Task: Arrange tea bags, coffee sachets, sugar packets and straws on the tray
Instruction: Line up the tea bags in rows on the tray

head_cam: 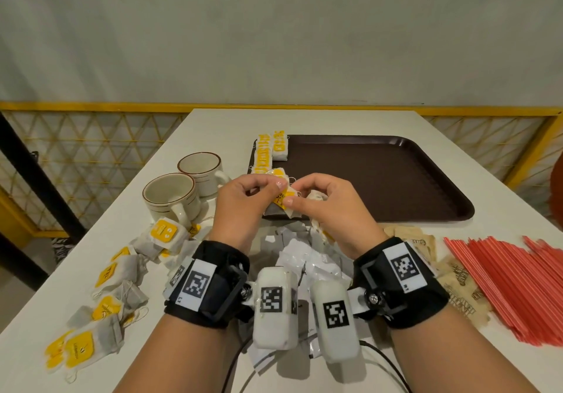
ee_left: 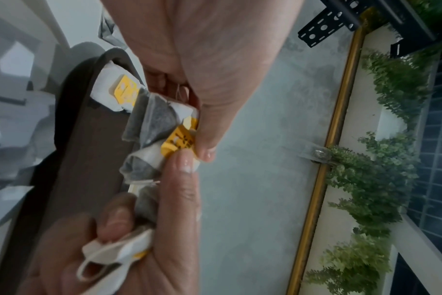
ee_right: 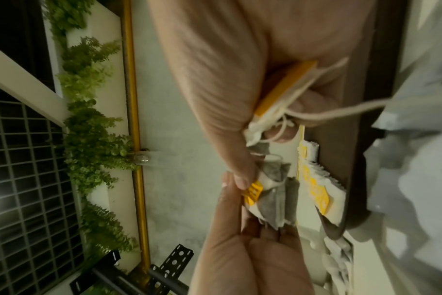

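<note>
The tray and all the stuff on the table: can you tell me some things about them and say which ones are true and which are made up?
1. Both hands pinch a tea bag. True: the left hand and the right hand hold one tea bag between them by its yellow tag.
2. The tray is full. False: the brown tray has only a few tea bags in its far left corner.
3. The red straws are on the tray. False: the red straws lie on the table, right of the hands.
4. Two mugs stand left of the tray. True: the mugs sit side by side.
5. The loose tea bags are in a mug. False: they lie scattered on the table.
</note>
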Demonstrator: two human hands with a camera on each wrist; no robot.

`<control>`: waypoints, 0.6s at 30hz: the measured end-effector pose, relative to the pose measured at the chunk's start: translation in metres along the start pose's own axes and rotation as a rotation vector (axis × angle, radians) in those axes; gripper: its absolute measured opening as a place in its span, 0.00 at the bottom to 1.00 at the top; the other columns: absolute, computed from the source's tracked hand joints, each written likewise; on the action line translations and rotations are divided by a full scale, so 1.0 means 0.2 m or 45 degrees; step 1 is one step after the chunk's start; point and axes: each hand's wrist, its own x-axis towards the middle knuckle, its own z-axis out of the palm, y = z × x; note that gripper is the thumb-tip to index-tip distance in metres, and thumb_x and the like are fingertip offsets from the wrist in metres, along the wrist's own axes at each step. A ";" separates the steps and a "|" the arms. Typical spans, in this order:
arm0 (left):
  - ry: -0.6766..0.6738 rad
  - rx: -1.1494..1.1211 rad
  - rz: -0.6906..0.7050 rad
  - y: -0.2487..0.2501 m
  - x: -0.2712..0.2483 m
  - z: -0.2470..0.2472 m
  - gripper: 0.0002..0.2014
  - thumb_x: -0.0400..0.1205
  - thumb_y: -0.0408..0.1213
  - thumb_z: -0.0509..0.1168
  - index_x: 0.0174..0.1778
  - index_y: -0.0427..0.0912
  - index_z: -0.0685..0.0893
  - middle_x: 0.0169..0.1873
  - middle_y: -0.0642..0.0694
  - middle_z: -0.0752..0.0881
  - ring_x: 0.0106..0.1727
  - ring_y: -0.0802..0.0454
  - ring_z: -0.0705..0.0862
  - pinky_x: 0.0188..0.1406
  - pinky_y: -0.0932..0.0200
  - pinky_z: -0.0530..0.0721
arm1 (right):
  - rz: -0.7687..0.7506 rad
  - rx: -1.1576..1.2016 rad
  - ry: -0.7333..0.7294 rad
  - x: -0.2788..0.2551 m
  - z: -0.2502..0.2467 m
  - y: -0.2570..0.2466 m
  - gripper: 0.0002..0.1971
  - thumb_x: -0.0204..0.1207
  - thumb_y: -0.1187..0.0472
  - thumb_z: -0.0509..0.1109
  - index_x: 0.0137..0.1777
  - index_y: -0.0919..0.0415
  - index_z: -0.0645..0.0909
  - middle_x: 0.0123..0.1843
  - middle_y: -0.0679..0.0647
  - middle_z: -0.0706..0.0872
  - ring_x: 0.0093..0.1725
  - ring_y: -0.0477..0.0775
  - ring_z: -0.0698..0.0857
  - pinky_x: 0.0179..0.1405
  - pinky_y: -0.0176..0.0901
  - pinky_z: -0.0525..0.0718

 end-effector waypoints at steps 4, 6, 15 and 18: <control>-0.007 0.033 0.020 0.00 0.01 -0.01 0.05 0.79 0.34 0.69 0.43 0.48 0.90 0.47 0.47 0.91 0.53 0.54 0.87 0.55 0.62 0.81 | -0.055 0.112 0.156 0.01 -0.01 -0.01 0.01 0.73 0.64 0.76 0.42 0.60 0.87 0.36 0.48 0.86 0.35 0.42 0.82 0.37 0.35 0.80; -0.013 0.067 0.057 0.00 0.01 -0.03 0.08 0.80 0.30 0.68 0.44 0.48 0.90 0.46 0.51 0.90 0.49 0.62 0.86 0.51 0.69 0.81 | -0.104 0.104 0.224 0.01 -0.04 -0.02 0.02 0.73 0.64 0.76 0.40 0.58 0.87 0.34 0.45 0.85 0.31 0.40 0.80 0.33 0.33 0.77; -0.031 0.057 0.087 -0.02 0.02 -0.04 0.18 0.79 0.24 0.67 0.59 0.49 0.83 0.44 0.45 0.91 0.46 0.53 0.88 0.45 0.61 0.85 | 0.005 0.087 -0.085 0.00 -0.05 -0.05 0.08 0.71 0.68 0.77 0.50 0.62 0.87 0.37 0.48 0.88 0.35 0.39 0.85 0.35 0.28 0.80; -0.076 0.039 0.067 -0.01 0.01 -0.02 0.14 0.78 0.23 0.68 0.52 0.46 0.85 0.46 0.44 0.90 0.50 0.51 0.89 0.51 0.56 0.86 | 0.048 0.175 0.106 0.01 -0.01 -0.01 0.11 0.70 0.69 0.78 0.52 0.60 0.86 0.38 0.53 0.89 0.39 0.46 0.86 0.39 0.36 0.83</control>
